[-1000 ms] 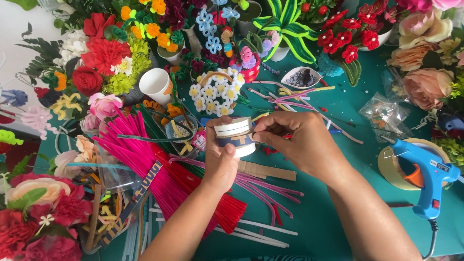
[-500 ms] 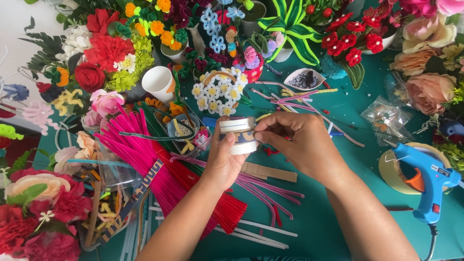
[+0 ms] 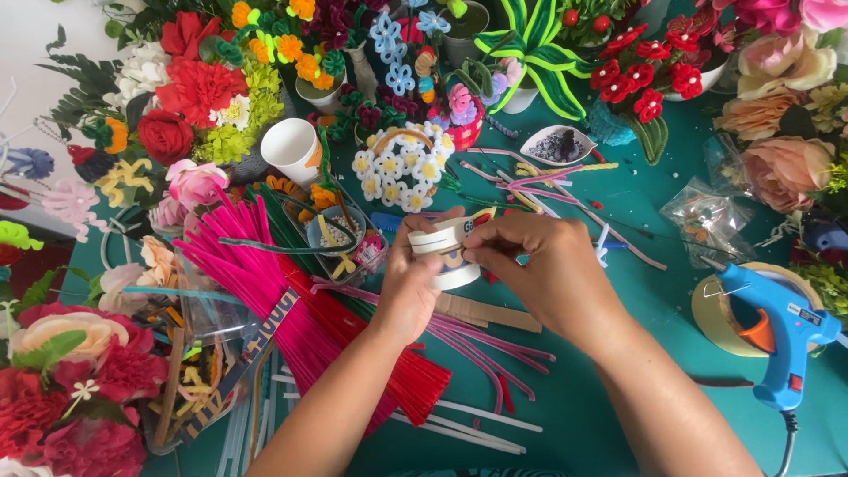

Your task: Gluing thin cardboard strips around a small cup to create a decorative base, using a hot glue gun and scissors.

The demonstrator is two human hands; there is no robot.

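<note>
Teal tabletop (image 3: 618,389) fills most of what I see, crowded at its far edge with paper and fuzzy-wire flowers, and I work down from there. Nearer, a big bundle of pink and red fuzzy stems (image 3: 291,309) fans out to the left, a blue glue gun (image 3: 782,331) stands at the right against a roll of tan tape (image 3: 720,318), and a white paper cup (image 3: 291,148) lies tipped beside the little white flower basket (image 3: 402,168). Both hands meet above the middle of the table, holding a small white roll of tape (image 3: 449,252) clear of the surface. My left hand (image 3: 408,287) cradles the roll from the near side, thumb up on its rim, fingers wrapped closed around it. My right hand (image 3: 548,269) comes in from the right, palm down, wrist slightly raised, fingertips pinched narrowly on the roll's outer face; I think they are picking at the loose end, though the knuckles hide the contact. To do this well I judge the left hand should hold the roll firm without squeezing it out of round, while the right works a nail under the edge and peels slowly along the curve, keeping the strip straight and clear of the stems below.
</note>
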